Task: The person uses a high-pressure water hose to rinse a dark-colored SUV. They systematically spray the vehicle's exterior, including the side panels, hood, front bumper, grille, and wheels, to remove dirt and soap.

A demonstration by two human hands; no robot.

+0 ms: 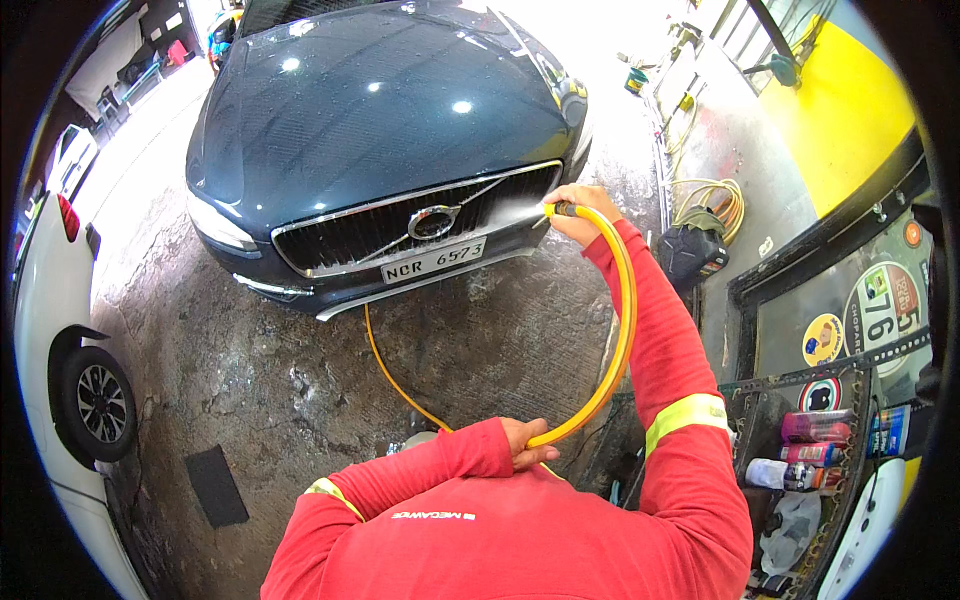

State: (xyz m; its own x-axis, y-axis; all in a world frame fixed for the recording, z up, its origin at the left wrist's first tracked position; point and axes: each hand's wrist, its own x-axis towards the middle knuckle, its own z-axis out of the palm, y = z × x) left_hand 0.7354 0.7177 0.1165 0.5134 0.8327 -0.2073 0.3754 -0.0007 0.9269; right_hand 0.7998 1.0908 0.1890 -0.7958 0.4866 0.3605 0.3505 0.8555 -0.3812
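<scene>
My right hand (583, 214) grips the nozzle end of a yellow hose (624, 300), and a white spray of water (514, 214) leaves it towards the black front grille (352, 241) of a dark blue Volvo car (345, 127). The hose bends in an arc back to my left hand (529, 444), which is closed around it close to my chest. Drops of water lie on the car's hood. Below the grille sits a licence plate (433, 259). A thinner stretch of yellow hose (391, 380) runs across the floor from under the car.
A white car (64, 300) stands at the left, near a dark mat (216, 486) on the wet concrete floor. At right, a coiled hose (724, 210) hangs above a black machine (691, 251). Bottles (814, 454) stand on a rack at lower right. A person (222, 36) is at the upper left.
</scene>
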